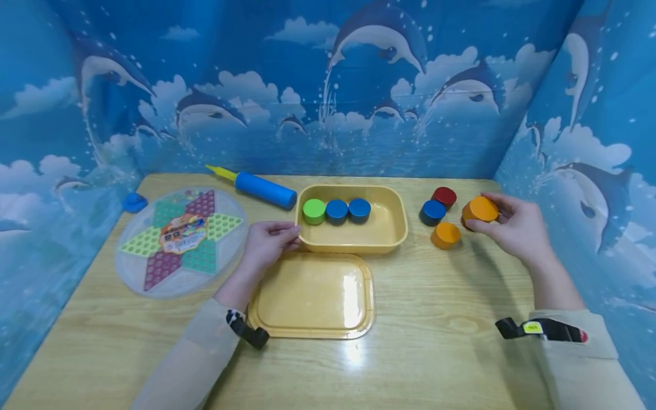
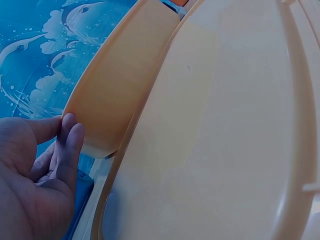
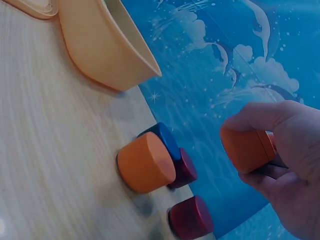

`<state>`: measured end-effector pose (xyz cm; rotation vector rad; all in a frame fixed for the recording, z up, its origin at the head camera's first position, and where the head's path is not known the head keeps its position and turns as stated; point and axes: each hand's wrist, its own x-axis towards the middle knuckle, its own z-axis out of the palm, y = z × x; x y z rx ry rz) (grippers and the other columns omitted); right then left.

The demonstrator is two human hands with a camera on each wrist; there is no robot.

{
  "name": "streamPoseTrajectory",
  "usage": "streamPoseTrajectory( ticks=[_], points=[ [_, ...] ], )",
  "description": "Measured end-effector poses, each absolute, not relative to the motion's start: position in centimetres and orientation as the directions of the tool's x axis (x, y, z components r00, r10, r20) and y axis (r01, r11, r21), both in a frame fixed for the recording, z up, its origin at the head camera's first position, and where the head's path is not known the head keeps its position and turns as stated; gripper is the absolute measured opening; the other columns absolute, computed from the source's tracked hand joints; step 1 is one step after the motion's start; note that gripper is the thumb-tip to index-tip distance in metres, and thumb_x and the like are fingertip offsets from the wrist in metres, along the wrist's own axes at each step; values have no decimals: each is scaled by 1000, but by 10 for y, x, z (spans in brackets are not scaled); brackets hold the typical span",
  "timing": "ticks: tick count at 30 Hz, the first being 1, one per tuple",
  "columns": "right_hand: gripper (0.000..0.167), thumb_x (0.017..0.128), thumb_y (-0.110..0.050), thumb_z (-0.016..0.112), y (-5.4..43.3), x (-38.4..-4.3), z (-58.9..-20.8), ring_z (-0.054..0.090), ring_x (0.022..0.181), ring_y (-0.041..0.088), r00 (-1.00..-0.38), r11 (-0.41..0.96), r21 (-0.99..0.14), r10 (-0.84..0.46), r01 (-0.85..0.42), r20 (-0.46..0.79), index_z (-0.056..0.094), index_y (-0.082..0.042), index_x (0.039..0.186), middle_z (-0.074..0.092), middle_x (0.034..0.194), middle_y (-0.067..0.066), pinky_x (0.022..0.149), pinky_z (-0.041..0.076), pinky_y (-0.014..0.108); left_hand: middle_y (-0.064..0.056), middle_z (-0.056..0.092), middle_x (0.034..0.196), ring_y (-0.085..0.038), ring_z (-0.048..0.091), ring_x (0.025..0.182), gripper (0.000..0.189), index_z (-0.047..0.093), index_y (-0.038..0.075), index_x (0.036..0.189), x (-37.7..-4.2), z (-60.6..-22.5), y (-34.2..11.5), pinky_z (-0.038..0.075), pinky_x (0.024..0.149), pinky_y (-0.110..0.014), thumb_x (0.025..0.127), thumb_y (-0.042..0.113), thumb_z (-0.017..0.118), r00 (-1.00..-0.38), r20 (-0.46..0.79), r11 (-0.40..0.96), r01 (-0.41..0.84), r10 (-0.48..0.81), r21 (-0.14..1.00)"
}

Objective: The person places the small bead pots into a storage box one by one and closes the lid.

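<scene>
My left hand [image 1: 266, 242] pinches the near-left rim of a yellow plastic box [image 1: 353, 248]; the left wrist view shows thumb and fingers at its edge. Inside the box a green cylinder block [image 1: 314, 211] and two blue ones [image 1: 337, 212] stand in a row. Off to the right, my right hand [image 1: 520, 225] grips an orange cylinder block [image 3: 242, 150] between thumb and fingers, raised above the table. Near it stand another orange block [image 1: 446, 235], a blue block [image 1: 433, 212] and a red block [image 1: 443, 197]. One more red block [image 3: 191, 218] appears in the right wrist view.
A flat yellow lid [image 1: 312, 296] lies in front of the box. On the left is a round Chinese checkers board [image 1: 181, 242], with a small blue object [image 1: 134, 202] by it. A blue pump [image 1: 265, 189] with a yellow nozzle lies behind. Dolphin-print curtains [image 1: 328, 85] surround the table.
</scene>
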<state>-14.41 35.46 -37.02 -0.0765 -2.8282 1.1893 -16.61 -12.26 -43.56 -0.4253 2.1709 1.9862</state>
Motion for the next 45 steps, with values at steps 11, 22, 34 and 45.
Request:
streamPoseTrajectory(
  ticks=[11, 22, 34, 45],
  points=[
    [82, 94, -42, 82, 325, -166, -354, 70, 96, 24, -999, 668, -743, -15, -49, 53, 47, -6, 158, 61, 139, 19, 69, 61, 19, -18, 74, 106, -24, 77, 89, 28, 72, -1, 123, -168, -438, -122, 66, 78, -31, 99, 13, 78, -937, -329, 93, -340, -118, 936],
    [71, 99, -36, 78, 297, -186, -355, 63, 110, 26, -983, 638, -749, -154, -175, 98, 50, -6, 156, 59, 145, 16, 71, 55, 13, -18, 75, 104, -25, 77, 88, 28, 73, -2, 122, -169, -439, -123, 67, 78, -32, 98, 13, 80, -943, -317, 74, -325, -106, 943],
    [68, 95, -21, 84, 267, -211, -362, 63, 120, 33, -963, 598, -777, -267, -195, 35, 53, -1, 151, 59, 145, 20, 89, 56, 15, -17, 75, 104, -26, 76, 90, 27, 73, 0, 121, -169, -437, -123, 66, 79, -32, 99, 14, 79, -935, -337, 78, -347, -114, 935],
    [67, 94, -33, 85, 247, -228, -372, 61, 121, 34, -941, 617, -756, -339, -218, -6, 59, -6, 149, 60, 144, 14, 105, 54, 52, -17, 75, 104, -26, 77, 90, 27, 73, 0, 122, -170, -439, -123, 66, 78, -31, 99, 13, 79, -935, -335, 81, -345, -115, 935]
  ],
)
